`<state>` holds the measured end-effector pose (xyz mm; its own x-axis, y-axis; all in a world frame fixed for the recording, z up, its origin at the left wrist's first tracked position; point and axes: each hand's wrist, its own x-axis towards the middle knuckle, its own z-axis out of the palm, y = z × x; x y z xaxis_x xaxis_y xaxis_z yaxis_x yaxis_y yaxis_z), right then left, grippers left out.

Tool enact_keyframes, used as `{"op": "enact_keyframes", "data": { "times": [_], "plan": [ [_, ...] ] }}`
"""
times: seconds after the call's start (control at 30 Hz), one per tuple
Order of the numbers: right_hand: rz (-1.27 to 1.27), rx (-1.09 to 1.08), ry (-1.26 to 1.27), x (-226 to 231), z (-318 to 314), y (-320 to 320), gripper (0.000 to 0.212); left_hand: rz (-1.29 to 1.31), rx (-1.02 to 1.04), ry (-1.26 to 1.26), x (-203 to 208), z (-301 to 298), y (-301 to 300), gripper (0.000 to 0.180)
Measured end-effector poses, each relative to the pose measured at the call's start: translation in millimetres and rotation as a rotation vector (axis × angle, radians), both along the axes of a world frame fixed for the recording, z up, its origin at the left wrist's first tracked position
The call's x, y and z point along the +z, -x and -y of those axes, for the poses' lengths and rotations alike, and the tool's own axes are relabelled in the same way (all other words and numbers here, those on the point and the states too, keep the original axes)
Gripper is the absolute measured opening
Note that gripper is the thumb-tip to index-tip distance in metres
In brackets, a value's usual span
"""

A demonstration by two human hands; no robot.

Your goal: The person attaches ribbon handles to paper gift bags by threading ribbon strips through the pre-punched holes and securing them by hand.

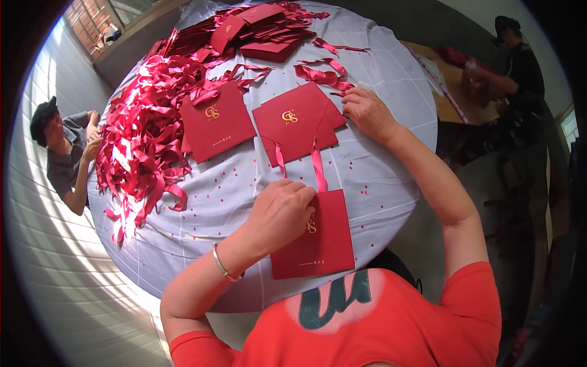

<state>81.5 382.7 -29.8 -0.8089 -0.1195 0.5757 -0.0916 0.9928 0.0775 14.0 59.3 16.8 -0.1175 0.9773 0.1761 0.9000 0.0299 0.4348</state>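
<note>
A flat red paper gift bag (324, 235) with gold lettering lies at the near edge of the table. My left hand (284, 211) is closed at its upper left edge, fingers curled and fingertips partly hidden. Two pink ribbon strips (317, 165) run from the bag's top toward a small stack of red bags (299, 122), fanned slightly out of line. Beyond that stack's right corner, my right hand (370, 115) has bent fingers on the end of a loose pink ribbon (324, 74).
Another red bag pile (220, 125) lies left of the stack. A big heap of pink ribbons (143, 134) covers the table's left side, with piled red bags (275, 49) at the back. Red dots mark the pale tablecloth (238, 189). One person (64, 144) sits left; another (520, 79) works at right.
</note>
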Motion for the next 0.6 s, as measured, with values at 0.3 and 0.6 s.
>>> {"op": "enact_keyframes", "data": {
  "times": [0.3, 0.6],
  "plan": [
    [-0.037, -0.096, 0.398, 44, 108, -78, 0.010, -0.175, 0.039, -0.164, -32, -1, -10, 0.022],
    [0.182, -0.026, 1.055, 36, 174, -83, 0.017, 0.237, 0.043, -0.137, -21, -2, 10, 0.024]
  ]
}}
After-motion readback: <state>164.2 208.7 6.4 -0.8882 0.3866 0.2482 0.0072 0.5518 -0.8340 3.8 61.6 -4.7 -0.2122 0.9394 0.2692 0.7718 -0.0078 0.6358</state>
